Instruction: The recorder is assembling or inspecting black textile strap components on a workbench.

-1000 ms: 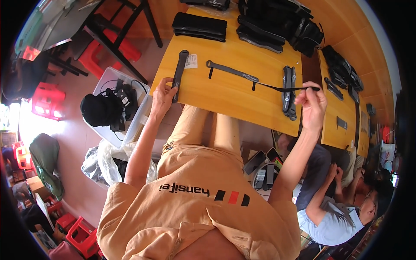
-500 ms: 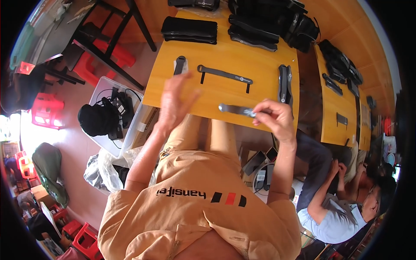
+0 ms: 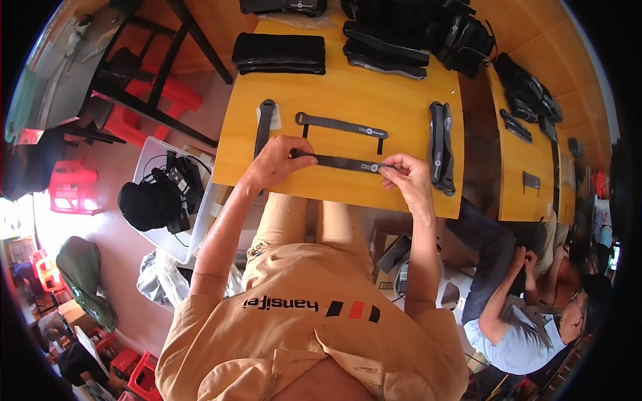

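Observation:
A dark grey strap (image 3: 341, 162) with a pale mark near its right end is stretched between my hands, over the near part of the yellow table (image 3: 267, 177). My left hand (image 3: 275, 162) pinches its left end; my right hand (image 3: 408, 179) pinches the right end. Just beyond lies a second grey strap (image 3: 344, 125), with two short black strips (image 3: 380, 146) standing out below it. Left of that, another strap (image 3: 263, 130) lies lengthwise beside a white label (image 3: 277, 117). On the right, several straps are stacked in a bundle (image 3: 441, 147).
Black folded pouches (image 3: 279, 53) and more black bundles (image 3: 384, 53) sit at the table's far side. A clear bin (image 3: 150, 148) with black gear stands at left. A person in a light blue shirt (image 3: 511, 337) sits at right, near another table (image 3: 525, 160).
My left hand has come down and taken the strap's free left end. The strap, earlier held only by my right hand, is now stretched between both. The view has shifted slightly.

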### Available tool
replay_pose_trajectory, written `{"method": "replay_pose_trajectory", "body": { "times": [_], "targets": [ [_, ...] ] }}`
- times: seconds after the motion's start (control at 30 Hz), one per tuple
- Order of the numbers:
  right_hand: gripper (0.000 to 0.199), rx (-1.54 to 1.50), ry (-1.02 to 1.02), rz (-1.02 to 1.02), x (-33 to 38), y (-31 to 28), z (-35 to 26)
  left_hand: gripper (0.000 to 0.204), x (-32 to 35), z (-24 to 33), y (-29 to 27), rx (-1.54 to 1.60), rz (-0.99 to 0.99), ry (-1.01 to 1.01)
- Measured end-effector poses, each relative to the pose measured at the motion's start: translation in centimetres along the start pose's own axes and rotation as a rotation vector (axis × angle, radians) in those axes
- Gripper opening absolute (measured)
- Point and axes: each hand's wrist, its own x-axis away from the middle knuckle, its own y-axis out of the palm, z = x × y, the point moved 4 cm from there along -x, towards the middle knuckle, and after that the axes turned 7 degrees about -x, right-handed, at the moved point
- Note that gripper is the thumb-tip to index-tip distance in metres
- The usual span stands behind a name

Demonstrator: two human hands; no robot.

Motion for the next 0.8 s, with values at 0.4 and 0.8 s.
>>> {"method": "replay_pose_trajectory", "body": {
  "times": [0.4,0.8],
  "targets": [
    [0.012,-0.206,0.016,0.127,-4.7,-1.0,2.9,0.013,-3.3,-4.5,-0.6,0.438,0.220,-0.328],
    [0.011,-0.122,-0.048,0.259,-6.4,-1.9,4.9,0.015,-4.1,-5.7,-0.2,0.155,0.332,-0.392]
  ]
}}
